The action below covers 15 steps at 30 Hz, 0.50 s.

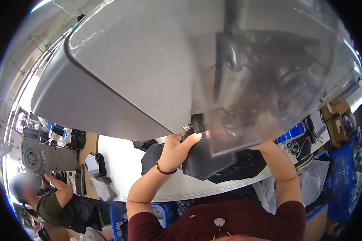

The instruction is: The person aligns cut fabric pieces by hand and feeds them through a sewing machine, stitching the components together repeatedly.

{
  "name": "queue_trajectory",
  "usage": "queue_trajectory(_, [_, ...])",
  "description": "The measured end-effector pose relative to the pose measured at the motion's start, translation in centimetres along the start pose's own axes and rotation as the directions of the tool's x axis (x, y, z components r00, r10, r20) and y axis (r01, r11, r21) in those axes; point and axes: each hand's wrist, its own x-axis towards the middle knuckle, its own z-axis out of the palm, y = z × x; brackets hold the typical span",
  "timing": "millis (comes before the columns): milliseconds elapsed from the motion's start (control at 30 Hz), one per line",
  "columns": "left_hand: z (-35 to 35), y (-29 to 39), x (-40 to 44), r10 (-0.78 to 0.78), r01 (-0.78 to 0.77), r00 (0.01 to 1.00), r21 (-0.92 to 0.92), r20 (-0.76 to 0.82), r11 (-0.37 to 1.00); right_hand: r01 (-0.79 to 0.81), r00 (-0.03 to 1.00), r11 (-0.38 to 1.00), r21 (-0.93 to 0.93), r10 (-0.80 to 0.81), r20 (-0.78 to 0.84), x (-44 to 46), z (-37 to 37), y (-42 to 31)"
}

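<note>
Left hand (173,152) on black panel (203,164), right hand (264,145) near

Left thumb (193,138) lies on panel just beside machine (128,68); fingers hidden, pinch unclear. Right grip obscured by clear guard (249,138): cannot tell. Judgement: keep panel flat, thumb clear.

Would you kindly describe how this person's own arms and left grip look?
Both sleeves are short and maroon. The left wrist wears a dark reddish beaded bracelet with some yellowish beads. The left grip is ungloved; the right forearm is bare where visible.
</note>
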Motion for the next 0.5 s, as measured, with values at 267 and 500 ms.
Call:
queue_trajectory(267, [0.6,-0.6,0.4,0.003,-0.012,0.998,-0.146,-0.061,0.989,0.045,0.999,0.985,0.166,-0.04,-0.029,0.3,0.1,4.8])
queue_trajectory(500, [1.2,-0.6,0.2,0.041,-0.057,0.995,-0.186,-0.089,0.981,0.084,0.996,0.996,-0.038,-0.083,0.033,1.2,-1.6,4.6])
